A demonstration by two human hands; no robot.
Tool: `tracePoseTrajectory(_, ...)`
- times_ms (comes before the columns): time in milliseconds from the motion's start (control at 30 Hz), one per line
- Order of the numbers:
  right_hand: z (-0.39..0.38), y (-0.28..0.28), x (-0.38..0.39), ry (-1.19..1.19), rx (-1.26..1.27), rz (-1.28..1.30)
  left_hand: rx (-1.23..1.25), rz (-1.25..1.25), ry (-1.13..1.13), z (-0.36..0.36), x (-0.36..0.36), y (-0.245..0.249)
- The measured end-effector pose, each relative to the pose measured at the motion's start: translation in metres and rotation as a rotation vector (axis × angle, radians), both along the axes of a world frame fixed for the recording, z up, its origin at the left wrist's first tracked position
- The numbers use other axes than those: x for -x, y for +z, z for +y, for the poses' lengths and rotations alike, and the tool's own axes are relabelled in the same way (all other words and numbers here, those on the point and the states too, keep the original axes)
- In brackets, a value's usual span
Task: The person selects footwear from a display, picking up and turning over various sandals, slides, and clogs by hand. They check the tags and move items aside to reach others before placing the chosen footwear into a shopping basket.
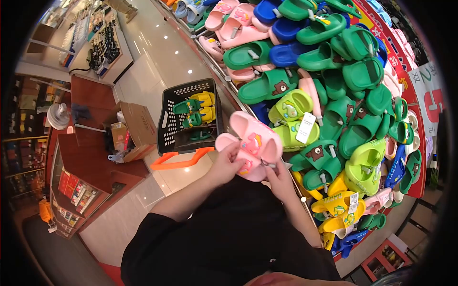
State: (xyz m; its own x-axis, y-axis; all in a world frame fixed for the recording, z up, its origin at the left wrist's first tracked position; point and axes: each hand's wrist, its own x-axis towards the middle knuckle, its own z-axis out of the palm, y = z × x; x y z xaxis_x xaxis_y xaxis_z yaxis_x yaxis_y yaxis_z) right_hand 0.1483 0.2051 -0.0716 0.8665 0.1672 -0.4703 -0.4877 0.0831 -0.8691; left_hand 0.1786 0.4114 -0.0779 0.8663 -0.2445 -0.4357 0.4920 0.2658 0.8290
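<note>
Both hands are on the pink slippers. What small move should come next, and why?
I'd probably shift the pink slippers left, over the black basket. The left hand and right hand both hold the pair, the basket's open top appears right beside it in the view, and green slippers and yellow slippers already lie inside.

Pink slippers point(255, 145) bore a cartoon print touched with red and yellow; the shirt point(229, 233) was black. A black basket point(168, 128), patterned with rows of holes, had an orange handle point(183, 159) and framed green clogs point(188, 108) and yellow clogs point(205, 113). Brown bear faces point(280, 87) marked green sandals point(267, 85), alongside lime sandals point(293, 114) and blue sandals point(288, 55). A white sign point(431, 102) displayed a red 5.
</note>
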Motion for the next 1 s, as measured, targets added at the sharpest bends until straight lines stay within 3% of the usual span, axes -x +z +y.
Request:
tracePoseTrajectory(200,0.035,-0.012,-0.006,0.187,0.173,-0.039,-0.23,0.084,0.221,0.103,-0.057,-0.064)
tracePoseTrajectory(300,0.044,-0.015,-0.003,0.156,0.222,-0.009,-0.454,0.215,0.369,0.163,-0.094,-0.149)
tracePoseTrajectory(367,0.049,-0.017,0.0,0.164,0.306,0.107,-0.436,0.273,0.464,0.201,-0.12,-0.208)
tracePoseTrajectory(400,0.053,-0.018,0.002,0.139,0.31,0.118,-0.466,0.301,0.483,0.204,-0.132,-0.205)
tracePoseTrajectory(533,0.065,-0.022,0.014,0.06,0.332,0.165,-0.476,0.282,0.413,0.245,-0.168,-0.276)
tracePoseTrajectory(733,0.08,-0.034,0.03,-0.06,0.291,0.134,-0.682,0.247,0.277,0.248,-0.183,-0.303)
tracePoseTrajectory(867,0.083,-0.033,0.025,-0.027,0.309,0.104,-0.62,0.368,0.086,0.211,-0.163,-0.235)
tracePoseTrajectory(1000,0.082,-0.031,0.012,0.044,0.297,0.084,-0.683,0.195,-0.246,0.202,-0.105,-0.192)
